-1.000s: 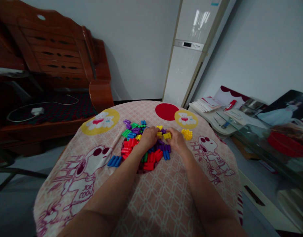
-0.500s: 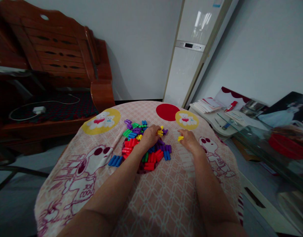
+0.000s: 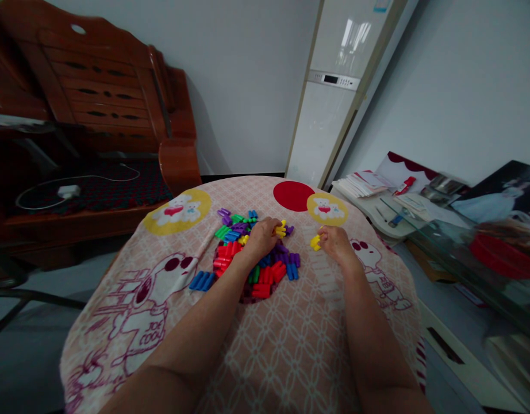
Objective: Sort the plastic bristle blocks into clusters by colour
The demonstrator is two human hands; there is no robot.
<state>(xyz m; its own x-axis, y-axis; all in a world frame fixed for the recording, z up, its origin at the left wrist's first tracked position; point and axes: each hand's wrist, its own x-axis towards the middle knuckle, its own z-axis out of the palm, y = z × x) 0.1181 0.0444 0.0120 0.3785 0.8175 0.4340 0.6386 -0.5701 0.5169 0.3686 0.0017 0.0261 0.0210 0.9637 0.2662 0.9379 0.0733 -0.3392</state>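
Observation:
My left hand reaches over a heap of coloured plastic toy blocks, its fingers closed on a yellow toy block at the heap's right side. To the right, my right hand pinches another yellow toy block just above or on the cloth; I cannot tell which. Red blocks lie under and beside my left forearm. Purple blocks and a blue block sit at the heap's right edge. Green blocks lie at its far left. Part of the heap is hidden by my left hand and forearm.
A patterned cloth covers the round table. One blue block lies apart at the left. A glass shelf with papers and a red basket stands close on the right. Behind are a wooden bench and a tall white cabinet-like unit.
My right hand has shifted slightly right, and its extended finger has drawn in to a pinch at the yellow block. My left hand has barely moved.

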